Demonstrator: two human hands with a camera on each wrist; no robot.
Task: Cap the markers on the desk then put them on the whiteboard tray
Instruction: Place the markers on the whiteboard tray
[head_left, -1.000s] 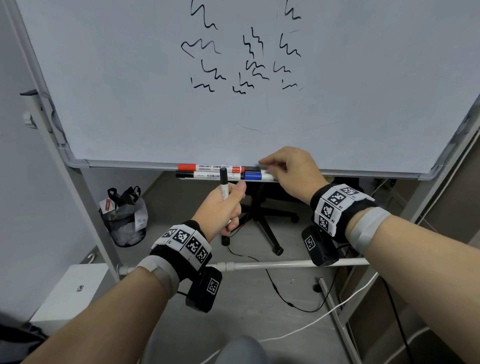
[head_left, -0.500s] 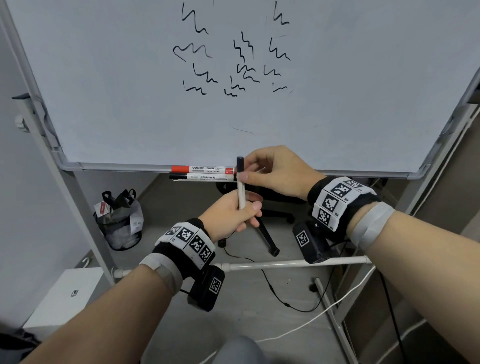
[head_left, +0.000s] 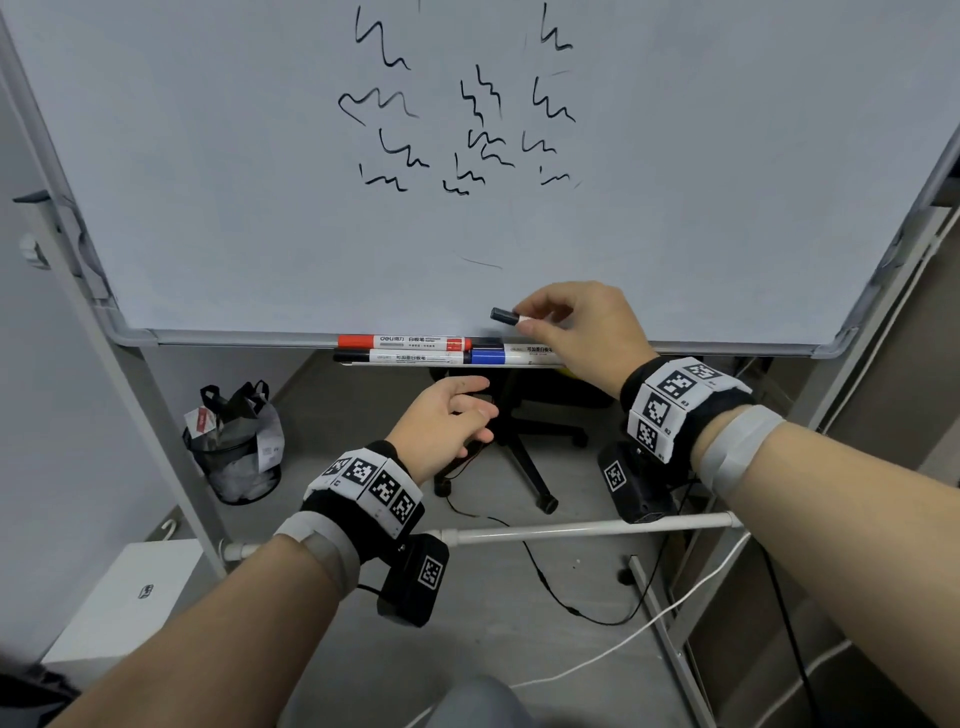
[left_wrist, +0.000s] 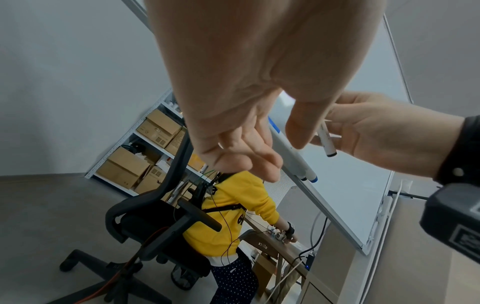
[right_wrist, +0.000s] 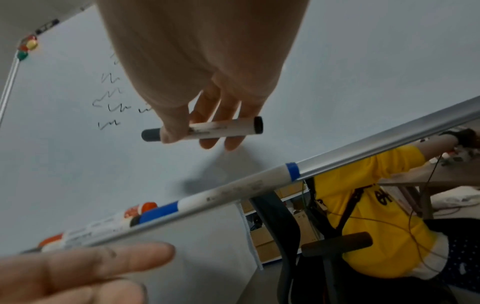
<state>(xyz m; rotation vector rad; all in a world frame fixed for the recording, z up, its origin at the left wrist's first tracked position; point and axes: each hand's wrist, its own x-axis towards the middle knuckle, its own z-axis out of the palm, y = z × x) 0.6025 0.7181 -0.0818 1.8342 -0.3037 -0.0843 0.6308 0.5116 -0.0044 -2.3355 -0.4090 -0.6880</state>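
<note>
My right hand pinches a white marker with a black cap, held level against the whiteboard just above the tray. The right wrist view shows the marker capped, with thumb and fingers curled round its barrel. On the tray lie a red marker, a black marker and a blue marker, all capped. My left hand hangs below the tray with loosely curled fingers and holds nothing.
Under the whiteboard stand an office chair base, a bin with a black bag and the stand's white crossbar. Cables run across the floor. A person in a yellow top works at a desk behind the board.
My left hand held the marker upright; my right hand took it and turned it level above the tray. The left hand let go and sank below the tray.
</note>
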